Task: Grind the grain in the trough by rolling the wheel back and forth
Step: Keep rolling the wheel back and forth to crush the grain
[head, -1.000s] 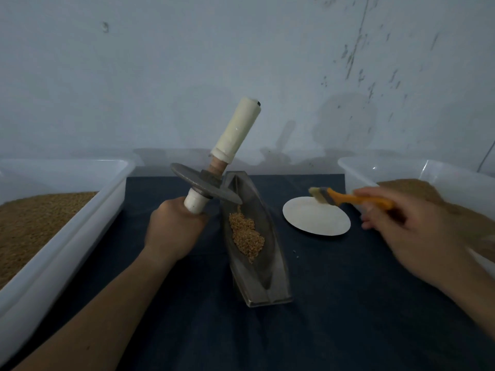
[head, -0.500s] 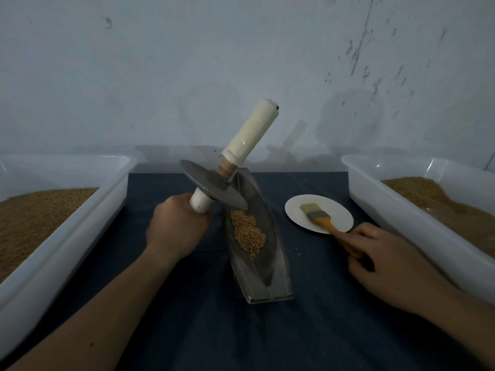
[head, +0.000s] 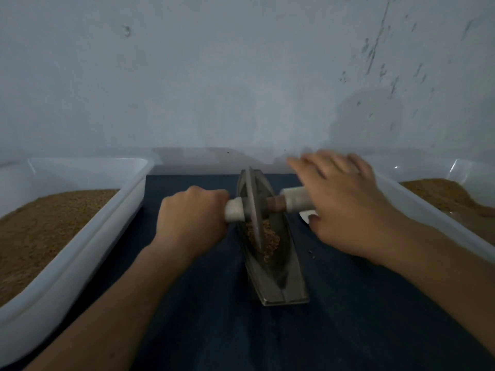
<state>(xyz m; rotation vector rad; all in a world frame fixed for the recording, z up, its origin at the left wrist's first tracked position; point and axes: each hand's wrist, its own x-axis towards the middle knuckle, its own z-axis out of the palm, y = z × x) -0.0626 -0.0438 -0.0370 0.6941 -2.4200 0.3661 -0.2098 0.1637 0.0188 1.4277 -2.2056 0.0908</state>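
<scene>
Left grip: the left grip (head: 192,218), the person's left hand, is a closed fist wrapped around the white left end of the handle (head: 234,211).
Right grip: the right grip (head: 345,207) lies over the handle's white right sleeve with its fingers (head: 321,164) stretched out and blurred. They do not look wrapped around it yet.
Wheel: the grey metal wheel (head: 253,207) stands upright on its edge midway between the two grips. Its lower edge sits down in the trough.
Trough: the narrow, boat-shaped metal trough (head: 278,279) rests on the dark tabletop (head: 214,330). Its long axis runs from the person's body out past the grips, and the handle crosses it from side to side.
Grain: a small tan heap of grain (head: 270,236) lies in the groove beneath the wheel and just nearer the body than the grips.
Next move, as a judgement: both grips are equally near, so the stroke likely begins with a pull toward the body, once the right grip closes.
Sides: a white tray (head: 80,250) lies left of the left grip.
</scene>
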